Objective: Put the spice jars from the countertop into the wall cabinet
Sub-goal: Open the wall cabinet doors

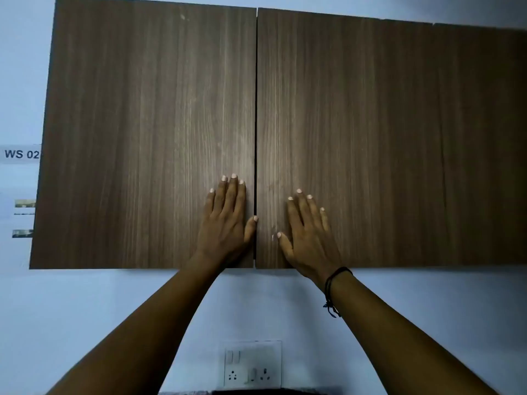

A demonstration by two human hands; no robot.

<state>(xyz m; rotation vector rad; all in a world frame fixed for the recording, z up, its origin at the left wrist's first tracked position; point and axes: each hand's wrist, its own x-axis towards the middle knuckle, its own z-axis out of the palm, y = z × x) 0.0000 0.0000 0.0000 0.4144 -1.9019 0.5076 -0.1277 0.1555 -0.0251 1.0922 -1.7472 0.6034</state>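
The wall cabinet fills the upper view, with two dark wood-grain doors, the left door [148, 132] and the right door [385, 143], both closed with a thin gap between them. My left hand [228, 220] lies flat on the left door near its lower inner corner, fingers spread, thumb at the gap. My right hand [308, 235] lies flat on the right door near its lower inner corner, a dark cord around the wrist. Neither hand holds anything. No spice jars or countertop are in view.
A white switch and socket plate [252, 364] sits on the pale wall below the cabinet. A paper label reading "WS 02" [21, 154] is stuck on the wall at the left, with small pictures below it. A dark strip shows at the bottom edge.
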